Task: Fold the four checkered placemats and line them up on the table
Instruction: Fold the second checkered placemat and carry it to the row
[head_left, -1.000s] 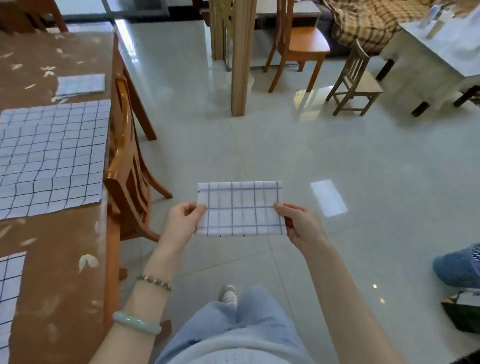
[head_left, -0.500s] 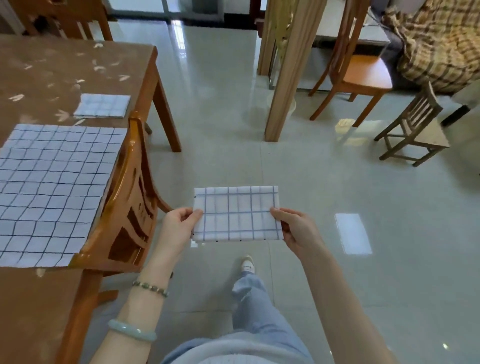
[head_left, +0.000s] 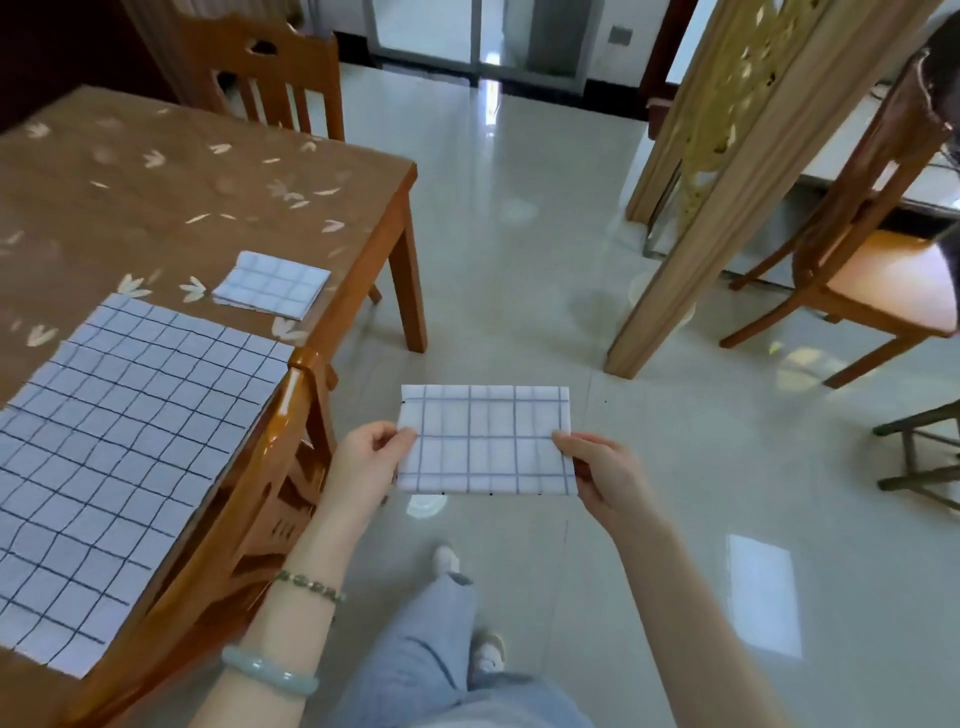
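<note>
Wide brown table (head_left: 171, 208) at left, more of it in view than a second ago, the gaze having swung from open floor toward it

On the near part of the table, one unfolded placemat (head_left: 130, 447) lying flat, touching the table edge behind a wooden chair (head_left: 249, 519) pushed in close

Beyond it, near the far corner, one folded placemat (head_left: 272, 284) set down as a small rectangle, just beside the flat one

Out over the tiled floor, well apart from the table, a second folded placemat (head_left: 488, 441) held level between both hands, same size as half a second ago, so folding of this one looks finished

Left hand (head_left: 363, 462) pinching its left edge, fingers (head_left: 400, 434) pressed together on the cloth; right hand (head_left: 610, 478) pinching the right edge likewise

Likely next: setting it in line beside the first; a fourth placemat not in view
</note>
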